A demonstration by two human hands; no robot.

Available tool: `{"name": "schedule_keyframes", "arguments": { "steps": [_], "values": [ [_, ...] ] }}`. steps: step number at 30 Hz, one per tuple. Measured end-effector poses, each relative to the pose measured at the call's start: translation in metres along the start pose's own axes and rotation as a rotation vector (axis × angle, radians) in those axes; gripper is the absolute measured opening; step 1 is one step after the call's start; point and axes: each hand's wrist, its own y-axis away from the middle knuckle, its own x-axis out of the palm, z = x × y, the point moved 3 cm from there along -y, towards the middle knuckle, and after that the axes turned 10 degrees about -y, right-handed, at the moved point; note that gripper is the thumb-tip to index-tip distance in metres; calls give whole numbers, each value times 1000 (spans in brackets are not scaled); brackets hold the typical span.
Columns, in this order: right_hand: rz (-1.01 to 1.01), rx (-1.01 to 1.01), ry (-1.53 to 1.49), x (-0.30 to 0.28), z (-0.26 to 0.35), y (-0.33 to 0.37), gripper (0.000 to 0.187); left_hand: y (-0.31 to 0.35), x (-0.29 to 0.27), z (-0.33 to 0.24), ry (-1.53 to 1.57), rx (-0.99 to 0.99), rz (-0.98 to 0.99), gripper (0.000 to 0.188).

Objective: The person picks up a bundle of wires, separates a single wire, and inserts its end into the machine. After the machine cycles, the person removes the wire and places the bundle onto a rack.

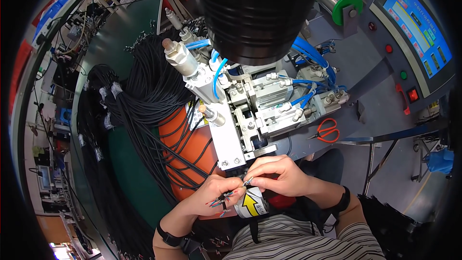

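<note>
My left hand [211, 195] is closed around several thin coloured wires [221, 199]. Their red, blue and pale ends stick out below its fingers. Thumb and fingertips of my right hand [285, 177] pinch a small pale wire end [247, 182], right against the left fingertips. Both hands are just in front of the silver pneumatic machine [231, 144], above a white label with a yellow arrow [250, 204]. The fingers cover part of the wires, and their exact number does not show.
Bundled black cables [154, 82] spread over an orange surface [190, 135] at the left. Red-handled scissors [327, 131] lie right of the machine. A black cylinder [255, 19] hangs overhead. At the right stand a touchscreen panel [418, 29] and a green-rimmed spool [347, 8].
</note>
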Motion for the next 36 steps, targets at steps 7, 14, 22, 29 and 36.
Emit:
{"name": "schedule_keyframes", "arguments": {
  "steps": [7,14,22,29,36],
  "values": [
    [-111,-173,655,10,14,1,6,5,18,-4,-268,-84,-99,18],
    [-52,-161,1100,13,15,2,13,11,25,-15,-902,89,-246,54],
    [-95,-146,1050,9,9,8,8,5,26,-20,-962,121,-168,50],
    [-109,-108,1106,11,7,10,10,-3,31,-28,-1144,112,-114,42],
    [-156,-208,1046,10,9,8,9,-5,32,-29,-1142,95,-128,41]
  ]
}}
